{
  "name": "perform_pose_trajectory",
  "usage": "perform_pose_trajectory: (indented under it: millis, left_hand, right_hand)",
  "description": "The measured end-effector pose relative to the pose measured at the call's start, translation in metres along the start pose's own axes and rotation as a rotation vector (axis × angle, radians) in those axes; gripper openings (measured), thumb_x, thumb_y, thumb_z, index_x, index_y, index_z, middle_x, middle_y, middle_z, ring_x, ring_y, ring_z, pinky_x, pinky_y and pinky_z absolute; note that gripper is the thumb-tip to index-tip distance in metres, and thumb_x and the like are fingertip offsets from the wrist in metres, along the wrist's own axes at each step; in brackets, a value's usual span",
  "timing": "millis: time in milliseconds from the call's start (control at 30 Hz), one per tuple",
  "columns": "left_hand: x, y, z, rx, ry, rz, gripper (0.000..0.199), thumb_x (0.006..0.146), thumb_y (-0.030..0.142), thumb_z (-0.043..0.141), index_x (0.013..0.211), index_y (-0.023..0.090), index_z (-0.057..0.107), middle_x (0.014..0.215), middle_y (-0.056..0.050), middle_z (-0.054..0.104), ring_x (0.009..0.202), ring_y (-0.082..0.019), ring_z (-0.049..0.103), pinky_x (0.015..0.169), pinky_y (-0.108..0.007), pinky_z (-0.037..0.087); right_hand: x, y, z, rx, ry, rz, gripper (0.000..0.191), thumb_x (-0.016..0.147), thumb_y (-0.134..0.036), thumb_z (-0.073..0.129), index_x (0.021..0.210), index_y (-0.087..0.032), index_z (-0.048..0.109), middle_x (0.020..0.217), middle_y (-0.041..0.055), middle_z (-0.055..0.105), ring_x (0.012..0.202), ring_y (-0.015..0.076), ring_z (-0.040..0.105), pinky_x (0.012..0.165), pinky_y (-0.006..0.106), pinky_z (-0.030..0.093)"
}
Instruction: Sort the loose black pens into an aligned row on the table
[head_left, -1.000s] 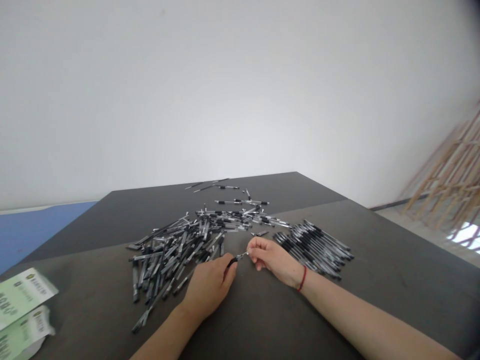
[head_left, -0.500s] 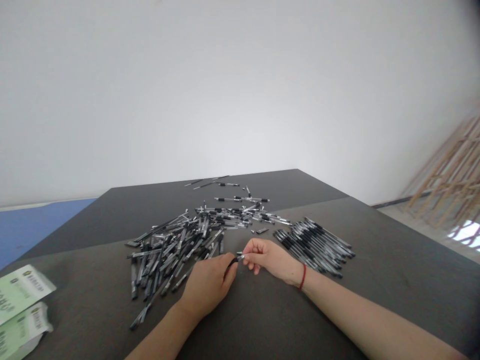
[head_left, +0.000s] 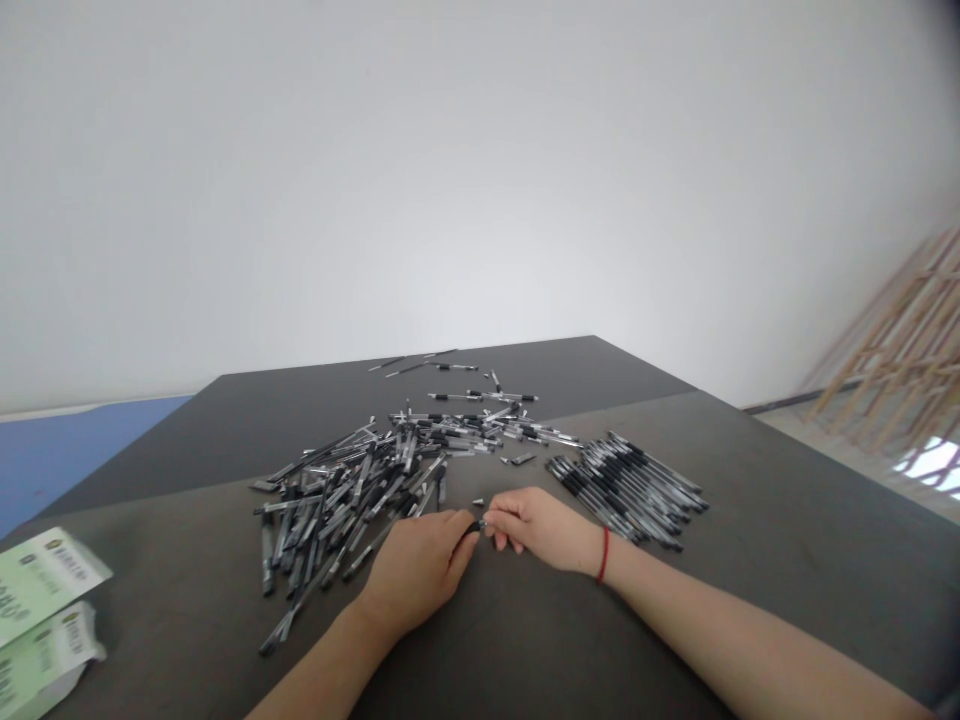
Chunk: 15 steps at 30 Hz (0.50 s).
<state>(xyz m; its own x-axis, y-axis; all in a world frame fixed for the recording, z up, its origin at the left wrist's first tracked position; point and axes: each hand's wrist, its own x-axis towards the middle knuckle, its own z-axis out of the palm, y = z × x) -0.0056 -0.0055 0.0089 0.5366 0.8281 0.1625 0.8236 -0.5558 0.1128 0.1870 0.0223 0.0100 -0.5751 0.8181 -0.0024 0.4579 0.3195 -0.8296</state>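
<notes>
My left hand is closed around a pen; its dark grip end pokes out between thumb and forefinger, and the rest is hidden in the palm. Thumb and fingertips of my right hand pinch at the tip of that same pen. Just beyond the fingers, a small silvery pen tip lies on the table. A loose heap of pens and pen parts spreads to the left and behind my hands. To the right, a neater row of pens lies side by side.
The dark table runs back toward a white wall. Green and white packets lie at the left edge. A few scattered pens and refills lie at the far side. A wooden rack stands off to the right.
My right hand has shifted slightly down and its fingers have closed in on the pen's tip. The left hand keeps its hold, almost still.
</notes>
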Motion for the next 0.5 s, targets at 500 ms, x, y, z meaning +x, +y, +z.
perform_pose_trajectory:
  millis: [500]
  left_hand:
    - [0.0011,-0.0002,0.0017,0.014,0.004,-0.012,0.02,0.093,0.03,0.036,0.086,0.023,0.053,0.079,0.0,0.064,0.072,-0.018,0.061,0.059,-0.027,0.035]
  right_hand:
    - [-0.001,0.0033,0.0002,-0.12,0.086,-0.097,0.01,0.077,-0.018,0.06,0.085,-0.018,0.056,0.069,-0.0046,0.056,0.062,0.0094,0.051,0.056,0.019,0.035]
